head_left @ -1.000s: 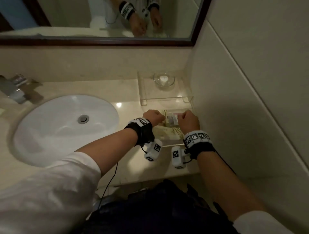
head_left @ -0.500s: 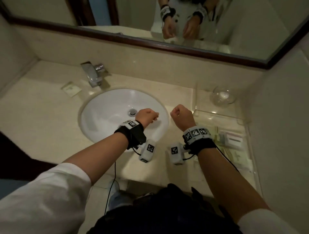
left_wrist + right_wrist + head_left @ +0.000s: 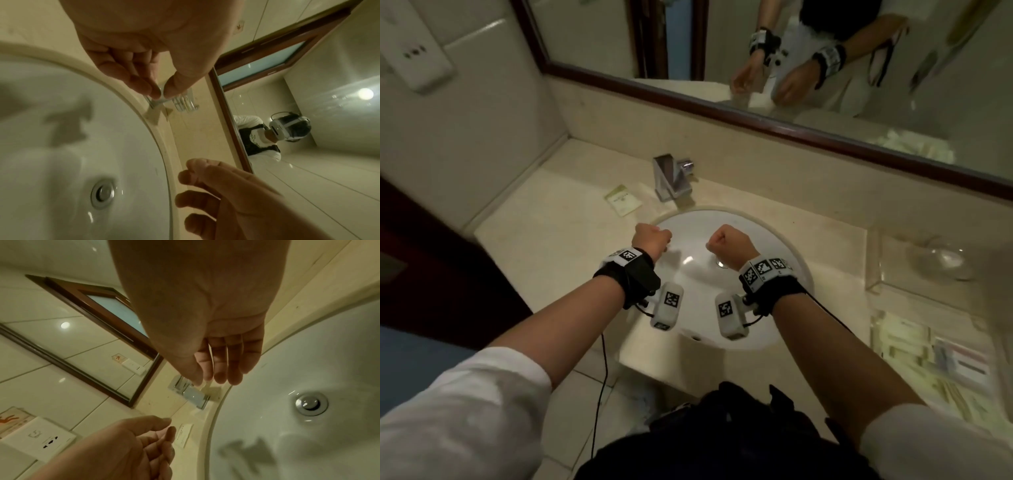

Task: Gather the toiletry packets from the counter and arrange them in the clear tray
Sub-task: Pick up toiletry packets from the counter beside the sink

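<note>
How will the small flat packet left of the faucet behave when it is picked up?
The packet looks thin and lies flat on the counter, so it is probably light but awkward to lift by its edge. Sliding it first may help. Its straight sides and square corners suggest paper or card, so it is likely fairly stiff and will not roll.

Honestly we can't read any text here: the print on the packet [image 3: 622, 200] by the tap [image 3: 671, 176] is too blurry.
</note>
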`<state>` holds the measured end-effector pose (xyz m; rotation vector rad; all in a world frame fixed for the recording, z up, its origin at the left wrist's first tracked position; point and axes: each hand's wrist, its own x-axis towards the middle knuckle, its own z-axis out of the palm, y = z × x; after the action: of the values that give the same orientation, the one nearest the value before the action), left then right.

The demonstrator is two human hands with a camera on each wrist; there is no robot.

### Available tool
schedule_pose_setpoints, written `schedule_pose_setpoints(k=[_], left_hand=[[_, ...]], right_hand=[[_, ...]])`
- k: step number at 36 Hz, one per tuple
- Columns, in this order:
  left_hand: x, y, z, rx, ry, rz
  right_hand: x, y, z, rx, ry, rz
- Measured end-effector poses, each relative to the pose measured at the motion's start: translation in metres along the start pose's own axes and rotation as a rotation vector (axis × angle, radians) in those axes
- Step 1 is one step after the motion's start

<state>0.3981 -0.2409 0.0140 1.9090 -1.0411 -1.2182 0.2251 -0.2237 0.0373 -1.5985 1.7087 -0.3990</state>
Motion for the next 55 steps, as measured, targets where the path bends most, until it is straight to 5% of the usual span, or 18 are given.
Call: schedule_pose_setpoints(k=[15, 19, 32, 43, 49, 55], left_hand=[[0.112, -0.012, -0.095, 0.099, 0.037, -0.104], [0.13, -0.011, -0.109, 0.164, -0.054, -0.118], [0.188, -0.002, -0.127, 0.269, -0.041, -0.171], [0.215, -0.007, -0.125, 0.48, -0.065, -0.113], [0.223, -0.014, -0.124, 0.532, -0.05, -0.099], [0.228, -0.019, -0.123, 0.565, -0.032, -0.09]], right_hand=[[0.088, -0.07, 0.087, 0.056, -0.077, 0.109], [0.107, -0.086, 0.1, 0.052, -0.137, 0.157], [0.166, -0.102, 0.126, 0.128, -0.167, 0.306], [0.187, -0.11, 0.135, 0.036, -0.157, 0.339], [0.251, -0.059, 0.182, -0.089, -0.113, 0.363], [0.239, -0.084, 0.173, -0.163, -0.096, 0.326]])
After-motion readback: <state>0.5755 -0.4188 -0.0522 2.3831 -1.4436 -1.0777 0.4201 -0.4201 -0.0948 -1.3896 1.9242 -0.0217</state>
